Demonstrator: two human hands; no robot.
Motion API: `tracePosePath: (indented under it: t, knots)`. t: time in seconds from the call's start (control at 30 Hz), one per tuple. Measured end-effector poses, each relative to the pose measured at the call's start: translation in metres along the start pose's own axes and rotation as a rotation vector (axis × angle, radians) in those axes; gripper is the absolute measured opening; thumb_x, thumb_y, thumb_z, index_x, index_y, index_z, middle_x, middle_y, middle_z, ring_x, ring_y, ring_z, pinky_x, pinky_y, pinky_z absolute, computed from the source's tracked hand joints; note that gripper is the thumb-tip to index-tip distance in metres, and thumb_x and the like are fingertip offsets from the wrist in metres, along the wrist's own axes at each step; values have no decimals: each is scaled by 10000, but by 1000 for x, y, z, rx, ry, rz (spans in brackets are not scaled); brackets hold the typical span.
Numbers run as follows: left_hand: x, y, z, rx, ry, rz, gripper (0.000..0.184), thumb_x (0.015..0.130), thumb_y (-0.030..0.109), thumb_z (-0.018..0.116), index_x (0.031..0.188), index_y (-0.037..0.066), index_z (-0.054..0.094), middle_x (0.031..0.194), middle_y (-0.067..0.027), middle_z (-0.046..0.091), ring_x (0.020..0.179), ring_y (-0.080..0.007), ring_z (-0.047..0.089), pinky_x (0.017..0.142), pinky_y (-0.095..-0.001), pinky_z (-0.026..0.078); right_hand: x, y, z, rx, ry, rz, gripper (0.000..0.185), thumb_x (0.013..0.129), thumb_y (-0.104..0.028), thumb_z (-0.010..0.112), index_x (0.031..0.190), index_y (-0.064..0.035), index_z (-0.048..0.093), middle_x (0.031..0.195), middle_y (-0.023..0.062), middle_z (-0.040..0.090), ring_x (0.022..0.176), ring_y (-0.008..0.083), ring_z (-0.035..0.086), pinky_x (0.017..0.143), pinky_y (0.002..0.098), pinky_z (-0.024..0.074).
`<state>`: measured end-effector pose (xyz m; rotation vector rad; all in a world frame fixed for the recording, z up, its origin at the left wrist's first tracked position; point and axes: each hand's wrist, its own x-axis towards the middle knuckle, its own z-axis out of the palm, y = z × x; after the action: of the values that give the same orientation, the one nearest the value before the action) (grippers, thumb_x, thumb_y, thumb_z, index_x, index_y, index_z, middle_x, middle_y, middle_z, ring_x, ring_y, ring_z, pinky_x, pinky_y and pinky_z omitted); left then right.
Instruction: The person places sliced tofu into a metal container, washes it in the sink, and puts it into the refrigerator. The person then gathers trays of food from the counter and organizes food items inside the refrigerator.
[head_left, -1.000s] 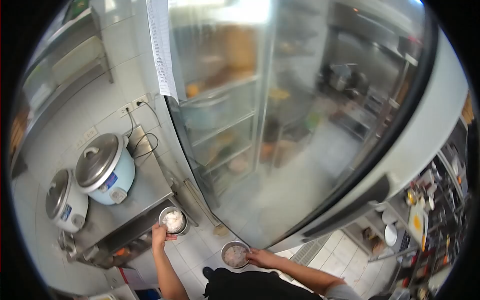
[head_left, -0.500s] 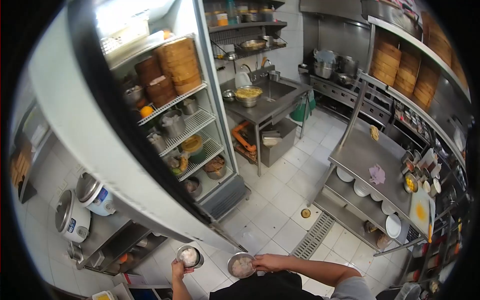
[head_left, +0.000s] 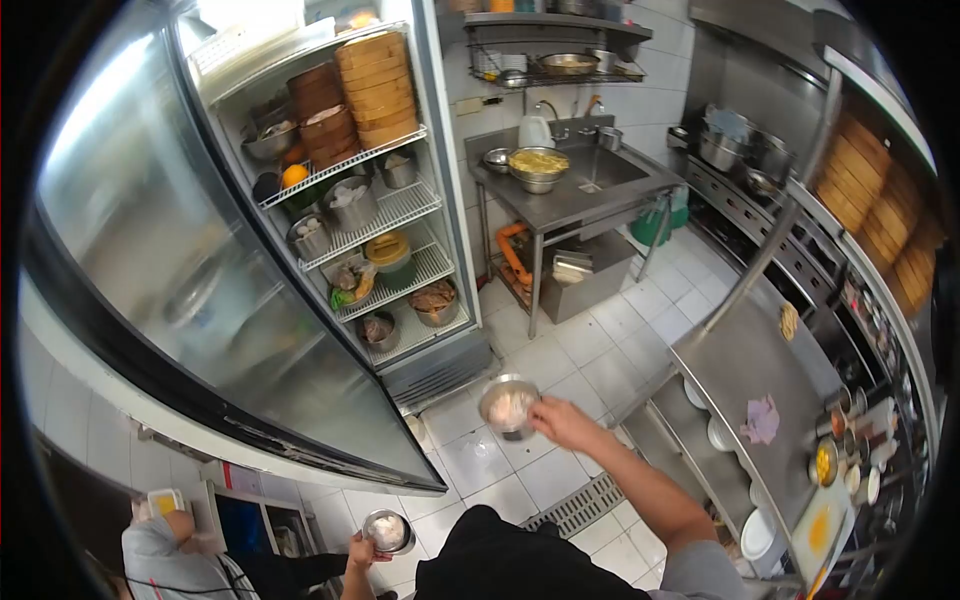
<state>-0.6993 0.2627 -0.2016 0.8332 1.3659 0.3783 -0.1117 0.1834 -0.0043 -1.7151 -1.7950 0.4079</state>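
Observation:
My right hand (head_left: 562,424) is closed on the rim of a shallow steel bowl (head_left: 487,407) that holds pale pinkish food pieces. It is held out in front of the open glass-door fridge (head_left: 452,190). Low and to the left, my left hand (head_left: 362,553) grips the side of a smaller, deeper steel bowl (head_left: 407,540) with whitish food in it. The fridge's wire shelves (head_left: 410,208) carry stacked bamboo steamers (head_left: 375,85), an orange (head_left: 294,176), a lidded container (head_left: 388,255) and several metal pots.
The swung-out fridge door (head_left: 200,290) fills the left side. Another person in a grey shirt (head_left: 165,560) is at lower left. A steel sink table (head_left: 560,195) stands beyond the fridge; a steel worktable (head_left: 745,350) with a purple cloth (head_left: 762,420) is at right.
My right hand has carried its bowl forward and up toward the fridge. My left hand keeps its bowl low. The view has turned, showing the door's glass and another person at lower left.

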Motion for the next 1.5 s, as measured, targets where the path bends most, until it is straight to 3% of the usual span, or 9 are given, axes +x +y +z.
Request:
tracePosePath:
  t: [0.37,0.47,0.7,0.73,0.8,1.07,1.2,1.4,1.5]
  knots:
    - [-13,-47,108,-309,183,-30,382,926,65,468,1296,-10,526,859,-209,687,664,-362,718,517,-469,624,371,-2,-91,-82,328,-268,160,868,-113,692,960,-3,623,893,235,655,875,430,632,761,474,499]
    - [3,-71,110,-280,45,-131,669,990,472,535,1460,18,391,1308,-166,591,1207,-213,594,913,-475,557,455,2,-92,-127,333,-242,185,869,-140,687,969,2,624,903,273,650,892,455,630,787,513,503]
    - [9,-104,163,-384,251,157,573,982,419,579,1380,15,493,1124,-129,658,976,-202,649,809,-377,573,592,44,-57,-247,269,-104,208,870,-152,672,978,22,637,895,286,672,898,468,639,790,532,505]
    - [28,-131,164,-1040,-14,239,429,998,322,563,1283,2,581,1027,-120,662,748,-228,646,663,-377,578,605,48,-50,-243,253,-113,204,873,-151,664,983,20,642,894,286,673,896,467,641,790,532,507]
    - [14,-121,183,-519,280,172,414,979,275,546,1283,-4,572,1002,-133,665,749,-248,658,643,-392,587,621,60,-36,-237,213,-121,200,880,-149,647,993,17,651,892,287,675,893,466,645,790,531,509]
    - [1,-88,260,-419,530,174,402,904,86,478,1284,-31,535,900,-186,679,753,-327,707,563,-454,621,625,32,-72,-382,150,-95,538,889,-196,649,1382,-52,489,1015,271,686,929,483,645,833,524,523]
    - [4,-72,288,-340,595,135,446,860,9,450,1296,-71,491,940,-229,671,817,-377,717,580,-503,648,649,17,-41,-176,-9,-460,574,904,-284,667,1397,-54,485,1087,295,670,979,469,647,859,508,523]
    - [0,68,339,-623,646,155,467,854,-9,443,1314,-84,465,1081,-244,635,802,-390,709,607,-505,651,667,6,7,6,48,-483,314,946,-290,635,965,21,592,796,287,660,782,491,643,688,550,508]
    - [5,105,345,-627,657,196,466,838,-33,440,1298,-90,491,1076,-226,643,809,-339,709,605,-459,652,646,-2,-10,-96,-19,-494,356,956,-287,612,1040,58,588,849,311,665,855,475,659,720,541,524]
